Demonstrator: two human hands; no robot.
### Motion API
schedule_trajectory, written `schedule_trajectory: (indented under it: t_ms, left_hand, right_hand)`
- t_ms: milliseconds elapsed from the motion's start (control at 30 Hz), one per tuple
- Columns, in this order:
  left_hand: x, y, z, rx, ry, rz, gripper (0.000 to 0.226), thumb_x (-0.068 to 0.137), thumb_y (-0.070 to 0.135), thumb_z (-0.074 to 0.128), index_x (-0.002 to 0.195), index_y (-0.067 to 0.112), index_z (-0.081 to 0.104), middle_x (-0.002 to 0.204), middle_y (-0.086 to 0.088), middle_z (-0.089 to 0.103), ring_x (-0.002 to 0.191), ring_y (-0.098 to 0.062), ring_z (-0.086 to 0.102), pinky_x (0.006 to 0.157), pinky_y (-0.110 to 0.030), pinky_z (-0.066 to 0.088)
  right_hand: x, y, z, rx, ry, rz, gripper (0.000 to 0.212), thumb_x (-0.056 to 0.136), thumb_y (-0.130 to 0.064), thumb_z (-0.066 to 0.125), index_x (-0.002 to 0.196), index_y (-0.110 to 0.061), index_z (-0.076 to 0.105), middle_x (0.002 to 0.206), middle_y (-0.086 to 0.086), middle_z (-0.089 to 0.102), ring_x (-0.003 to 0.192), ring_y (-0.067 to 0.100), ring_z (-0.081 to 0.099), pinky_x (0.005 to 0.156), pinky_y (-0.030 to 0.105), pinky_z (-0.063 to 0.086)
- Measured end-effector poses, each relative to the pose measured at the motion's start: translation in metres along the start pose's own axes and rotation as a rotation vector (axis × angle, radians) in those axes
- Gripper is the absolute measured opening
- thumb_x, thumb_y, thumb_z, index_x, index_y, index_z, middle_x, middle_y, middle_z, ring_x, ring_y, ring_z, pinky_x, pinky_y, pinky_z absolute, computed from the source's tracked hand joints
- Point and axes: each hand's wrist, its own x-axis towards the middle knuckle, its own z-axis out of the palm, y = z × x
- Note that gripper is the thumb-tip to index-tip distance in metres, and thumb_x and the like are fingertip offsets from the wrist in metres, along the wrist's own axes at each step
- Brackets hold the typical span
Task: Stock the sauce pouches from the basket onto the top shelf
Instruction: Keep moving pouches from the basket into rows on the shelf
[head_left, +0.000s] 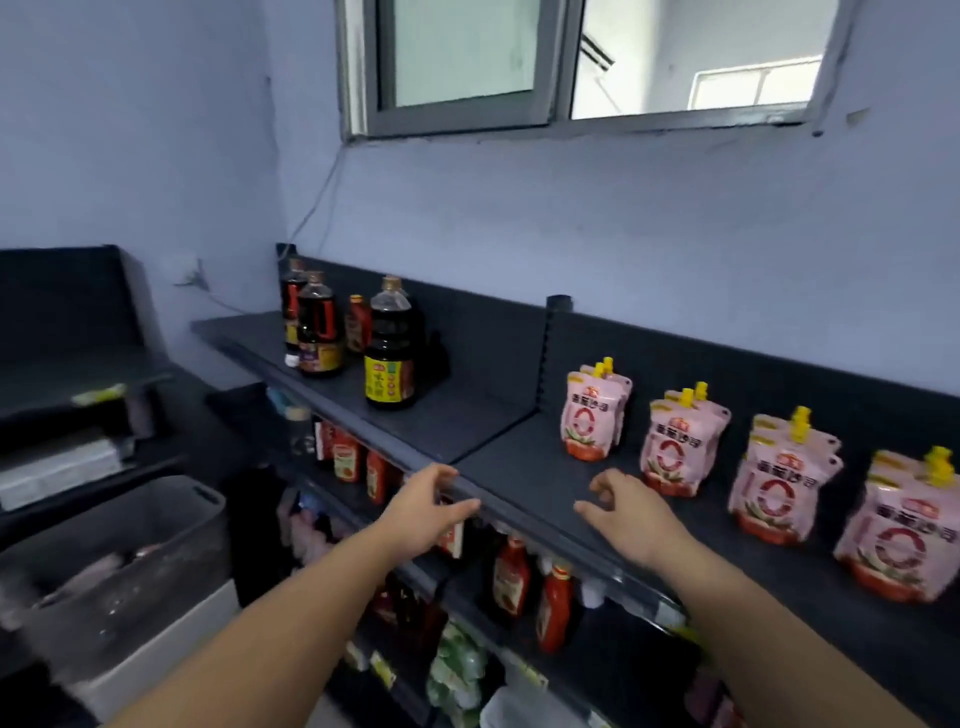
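sauce pouches (684, 442) upright on top shelf (519, 465), soy bottles (389, 358) further left; left hand (427, 512), right hand (629, 515) empty, fingers loose.

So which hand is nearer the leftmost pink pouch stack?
Right. The right hand is just in front of that pouch stack; the left hand is farther left, at the shelf edge.

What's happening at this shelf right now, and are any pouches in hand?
A person is stocking pink sauce pouches on the top shelf. Four upright groups stand along its right section, and dark bottles stand in the left. Neither hand holds anything: the left hand is at the shelf's front edge, and the right hand is over bare shelf in front of the pouches. The grey basket sits at lower left, its contents too blurred to identify.
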Motion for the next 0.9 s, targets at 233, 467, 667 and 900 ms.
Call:
schedule_trajectory:
  t_ms: [233,467,667,900]
  left_hand:
    - [-0.042,-0.091,-0.132,-0.025,0.282,-0.195,0.059,0.083,0.045,0.073,0.131,0.019,0.050,0.131,0.001,0.053,0.118,-0.016,0.051,0.100,-0.032,0.044]
    - [-0.072,-0.148,-0.209,0.021,0.485,-0.369,0.061,0.085,0.041,0.072,0.134,0.014,0.049,0.136,-0.007,0.055,0.120,-0.017,0.053,0.094,-0.025,0.039]
    - [-0.080,-0.187,-0.260,0.012,0.619,-0.513,0.068,0.087,0.044,0.068,0.144,0.017,0.041,0.138,-0.008,0.051,0.123,-0.022,0.052,0.098,-0.032,0.044]
    - [-0.061,-0.212,-0.297,-0.044,0.807,-0.609,0.074,0.088,0.047,0.066,0.151,0.024,0.033,0.140,-0.007,0.051,0.119,-0.021,0.053,0.084,-0.026,0.044]
  right_hand:
    - [0.054,-0.142,0.085,0.063,-0.135,-0.274,0.046,0.092,-0.045,0.062,0.125,-0.014,0.053,0.120,0.007,0.059,0.097,0.021,0.055,0.077,0.031,0.041]
    - [0.107,-0.248,0.165,0.112,-0.255,-0.486,0.045,0.089,-0.045,0.066,0.122,-0.017,0.056,0.118,0.004,0.062,0.109,0.023,0.060,0.079,0.028,0.040]
    - [0.156,-0.315,0.222,0.174,-0.409,-0.640,0.047,0.092,-0.045,0.063,0.128,-0.016,0.053,0.125,0.003,0.061,0.114,0.019,0.058,0.087,0.029,0.043]
    - [0.219,-0.368,0.267,0.298,-0.537,-0.730,0.039,0.091,-0.044,0.063,0.122,-0.021,0.055,0.114,-0.002,0.060,0.104,0.016,0.058,0.083,0.028,0.042]
